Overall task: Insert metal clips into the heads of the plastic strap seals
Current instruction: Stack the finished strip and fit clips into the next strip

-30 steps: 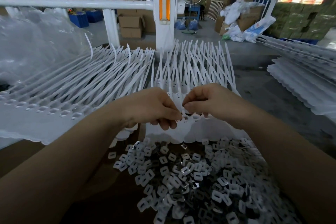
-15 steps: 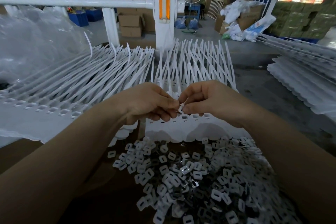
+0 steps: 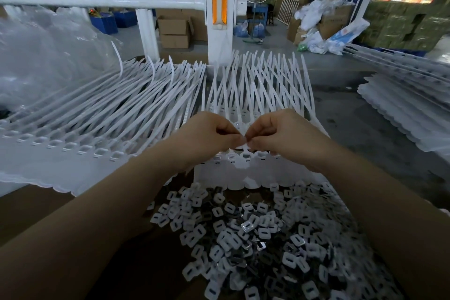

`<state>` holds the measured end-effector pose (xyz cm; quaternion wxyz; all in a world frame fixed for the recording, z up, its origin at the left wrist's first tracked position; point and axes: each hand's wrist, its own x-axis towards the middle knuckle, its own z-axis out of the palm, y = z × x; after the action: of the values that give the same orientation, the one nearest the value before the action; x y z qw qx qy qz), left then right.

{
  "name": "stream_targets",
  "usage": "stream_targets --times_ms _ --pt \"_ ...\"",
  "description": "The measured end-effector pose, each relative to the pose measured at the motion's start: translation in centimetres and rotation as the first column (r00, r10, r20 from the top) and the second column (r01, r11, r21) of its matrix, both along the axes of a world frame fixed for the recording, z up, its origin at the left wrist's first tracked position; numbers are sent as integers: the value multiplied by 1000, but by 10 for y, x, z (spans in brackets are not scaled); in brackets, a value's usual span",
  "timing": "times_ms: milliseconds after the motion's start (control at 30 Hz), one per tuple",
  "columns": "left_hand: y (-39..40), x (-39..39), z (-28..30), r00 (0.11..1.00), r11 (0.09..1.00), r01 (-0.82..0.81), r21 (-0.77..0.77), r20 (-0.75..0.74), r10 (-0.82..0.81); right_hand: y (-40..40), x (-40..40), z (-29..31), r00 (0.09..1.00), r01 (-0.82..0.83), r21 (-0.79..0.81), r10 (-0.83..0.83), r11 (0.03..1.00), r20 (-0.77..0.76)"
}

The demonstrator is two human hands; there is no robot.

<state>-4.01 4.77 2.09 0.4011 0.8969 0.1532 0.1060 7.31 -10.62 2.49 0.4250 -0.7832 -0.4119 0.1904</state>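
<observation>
Landmark: the white post [image 3: 220, 12] with an orange reflector, upright at the far edge of the work surface.
Left stack of seals [image 3: 73, 129]: left of the post; long white plastic straps lying side by side, tails toward the post, square open heads in a row along the near edge.
Middle sheet of seals [image 3: 258, 85]: straight in front of the post; white straps criss-crossing and fanning up, heads joined in a row at the near edge, some showing a dark slot.
Left hand [image 3: 207, 139]: in front of the post over the row of heads; fingers curled, thumb and forefinger pinched together at the tips. Whatever it pinches is too small to make out.
Right hand [image 3: 280, 136]: just right of the left hand, fingertips touching it; also curled in a narrow pinch, its content hidden.
Metal clips [image 3: 255, 239]: loose heap nearest the viewer, in front of the post; small rounded squares, silvery to dark, each with a slot.
Change: both hands sit slightly higher over the heads than half a second ago, pinches drawn closer together; the stacks and the heap lie as before.
</observation>
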Motion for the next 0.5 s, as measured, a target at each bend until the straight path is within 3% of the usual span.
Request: stream_targets --times_ms 367,500 --pt "-4 7 -5 999 995 -29 -99 -31 26 0 -3 1 999 -25 -6 25 1000 41" --pt "-9 11 -6 993 986 -79 -144 -100 65 0 1 -4 992 88 -46 -83 995 96"
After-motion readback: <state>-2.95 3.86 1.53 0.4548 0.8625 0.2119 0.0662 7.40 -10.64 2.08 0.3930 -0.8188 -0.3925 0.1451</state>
